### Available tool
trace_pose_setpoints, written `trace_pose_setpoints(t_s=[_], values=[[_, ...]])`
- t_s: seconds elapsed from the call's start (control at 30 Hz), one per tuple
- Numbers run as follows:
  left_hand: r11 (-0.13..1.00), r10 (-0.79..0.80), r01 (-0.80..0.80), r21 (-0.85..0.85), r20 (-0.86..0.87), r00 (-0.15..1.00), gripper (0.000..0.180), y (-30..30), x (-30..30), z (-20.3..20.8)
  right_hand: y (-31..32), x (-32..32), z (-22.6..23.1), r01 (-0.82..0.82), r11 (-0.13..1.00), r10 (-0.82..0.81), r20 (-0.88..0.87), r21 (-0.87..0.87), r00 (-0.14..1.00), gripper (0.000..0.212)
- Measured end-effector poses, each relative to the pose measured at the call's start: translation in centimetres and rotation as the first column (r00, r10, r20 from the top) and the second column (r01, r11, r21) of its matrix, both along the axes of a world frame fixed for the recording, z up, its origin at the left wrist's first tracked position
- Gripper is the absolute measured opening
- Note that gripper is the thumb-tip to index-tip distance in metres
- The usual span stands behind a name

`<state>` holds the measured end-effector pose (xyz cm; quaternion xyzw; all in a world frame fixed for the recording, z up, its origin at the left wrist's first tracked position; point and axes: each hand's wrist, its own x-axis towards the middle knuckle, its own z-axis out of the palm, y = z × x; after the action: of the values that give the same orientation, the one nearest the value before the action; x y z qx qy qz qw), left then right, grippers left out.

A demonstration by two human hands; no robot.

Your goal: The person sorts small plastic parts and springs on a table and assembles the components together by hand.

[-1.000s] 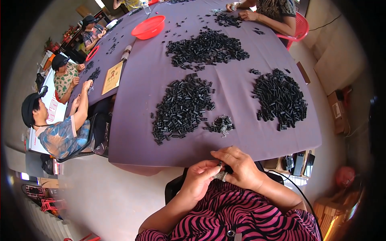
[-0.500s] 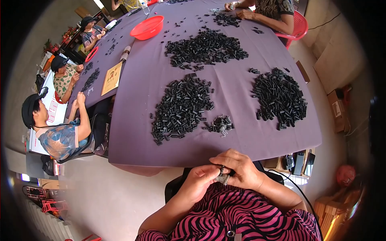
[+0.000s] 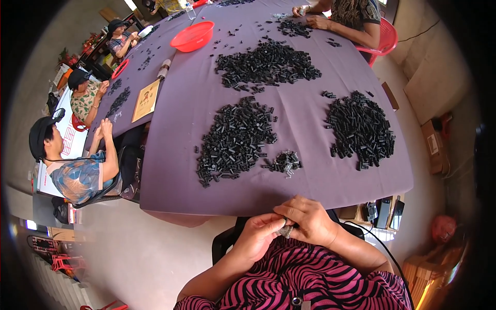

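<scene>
Head view: left hand (image 3: 260,232) pinches a dark piece (image 3: 286,222), right hand (image 3: 310,219) curls, grip unclear; this fine handwork likely needs steadiness next.

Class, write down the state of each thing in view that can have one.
Left hand: pinching a small dark piece, mostly hidden
Right hand: fingers curled
Black pieces: loose, heaped
Small silvery pieces: loosely piled
Red basin: upright, uncovered
Tablecloth: spread, creased
Yellow board: lying flat

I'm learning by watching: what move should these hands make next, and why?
Perhaps pinch firmly with the left hand: it meets the right hand at a small dark piece, mostly hidden, in front of the purple cloth-covered table, so a slip could drop it.
</scene>
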<state>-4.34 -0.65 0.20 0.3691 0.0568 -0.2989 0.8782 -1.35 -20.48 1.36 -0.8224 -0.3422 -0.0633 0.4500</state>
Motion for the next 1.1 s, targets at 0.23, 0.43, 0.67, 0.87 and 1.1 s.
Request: trace_pose_setpoints(t_s=[0.23, 0.43, 0.67, 0.87, 1.1], values=[[0.998, 0.064, -0.067, -0.015, -0.155, 0.986, 0.019, -0.8, -0.9, -0.9, -0.3, -0.1, -1.0, -0.056, 0.989, 0.07, 0.093, -0.137, 0.993, 0.055], [0.964, 0.042, -0.063, 0.259, 0.085, 0.995, 0.021, -0.9, -0.1, -0.4, -1.0, 0.3, -0.5, -0.032, 0.998, 0.036, 0.069, -0.059, 0.997, 0.052], [0.392, -0.465, -0.677, 0.623, 0.769, 0.439, 0.031, -1.2, 7.3, 2.5, -5.6, 4.6, 0.8, 0.49, 0.838, -0.514, -0.046, -0.239, 0.857, 0.046], [0.222, -0.73, -0.783, 0.581, 0.631, 0.261, 0.034, -3.9, 12.2, 0.4, -6.9, 5.5, 0.0, 0.599, 0.76, -0.637, -0.107, -0.251, 0.763, 0.053], [0.346, -0.628, -0.78, 0.522, 0.746, 0.221, 0.018, -2.2, 12.4, -0.6, -5.9, 5.2, -0.8, 0.542, 0.822, -0.55, 0.001, -0.174, 0.835, 0.043]])
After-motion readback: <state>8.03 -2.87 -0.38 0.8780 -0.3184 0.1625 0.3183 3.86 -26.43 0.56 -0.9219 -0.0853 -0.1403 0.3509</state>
